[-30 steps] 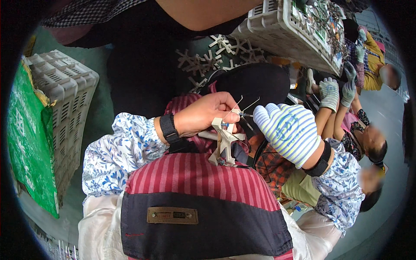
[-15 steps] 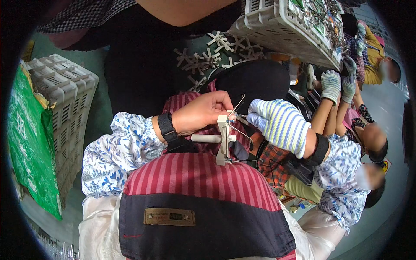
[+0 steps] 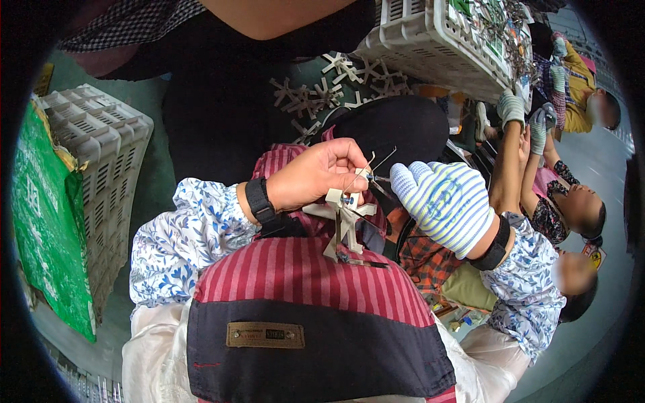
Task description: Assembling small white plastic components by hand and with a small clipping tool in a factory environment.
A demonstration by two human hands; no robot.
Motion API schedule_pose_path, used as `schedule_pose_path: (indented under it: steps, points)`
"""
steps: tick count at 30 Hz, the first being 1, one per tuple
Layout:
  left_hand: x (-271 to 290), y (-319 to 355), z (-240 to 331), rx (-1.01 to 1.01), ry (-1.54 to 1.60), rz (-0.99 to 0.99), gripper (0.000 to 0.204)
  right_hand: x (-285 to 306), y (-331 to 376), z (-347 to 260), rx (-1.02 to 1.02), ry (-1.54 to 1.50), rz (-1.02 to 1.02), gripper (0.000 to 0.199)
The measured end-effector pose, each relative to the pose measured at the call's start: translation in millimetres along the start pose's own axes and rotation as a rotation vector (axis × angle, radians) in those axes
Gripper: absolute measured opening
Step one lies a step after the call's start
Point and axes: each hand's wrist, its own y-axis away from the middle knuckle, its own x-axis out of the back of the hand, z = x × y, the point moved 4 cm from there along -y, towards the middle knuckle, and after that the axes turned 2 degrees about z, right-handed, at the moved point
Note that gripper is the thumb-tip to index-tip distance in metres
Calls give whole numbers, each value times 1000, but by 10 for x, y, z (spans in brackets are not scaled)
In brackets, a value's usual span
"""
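Observation:
My bare left hand (image 3: 312, 176) is closed, its thumb and fingers pinching one arm of a white plastic star-shaped piece (image 3: 346, 218) above my lap. Thin metal wires (image 3: 383, 160) stick out from the arms of this piece, and blue bits show where some are fixed. To its right, my right hand (image 3: 447, 205) wears a white glove with blue and yellow stripes. That hand is closed beside the pinched arm, with a slim metal tip (image 3: 383, 180) at its fingertips. What the glove holds is mostly hidden.
Several white star-shaped pieces (image 3: 312, 97) lie on the floor ahead. A white crate (image 3: 443, 50) full of wire parts stands at the far right. Another crate (image 3: 111, 148) with a green sack (image 3: 50, 228) is at my left. Co-workers with gloved hands (image 3: 510, 107) sit at right.
The star-shaped piece has turned in my left hand, so its arms and wires point differently. My right hand has rotated, showing more of the back of its glove. A co-worker's gloved hands have moved apart.

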Motion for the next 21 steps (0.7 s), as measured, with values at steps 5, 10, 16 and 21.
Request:
schedule_pose_path:
  steps: [5,10,16,21]
  points:
    - [-2,20,19,-28,-57,15,15,-25,-30,-15,-56,-70,-35,18]
    - [25,33,-14,-30,-45,13,14,-61,-54,24,-217,-305,-85,14]
    - [30,40,-24,7,-28,11,14,-211,-68,141,-368,-640,-143,11]
    - [39,-2,-48,-1,-4,19,19,-311,-59,218,-314,-641,-173,22]
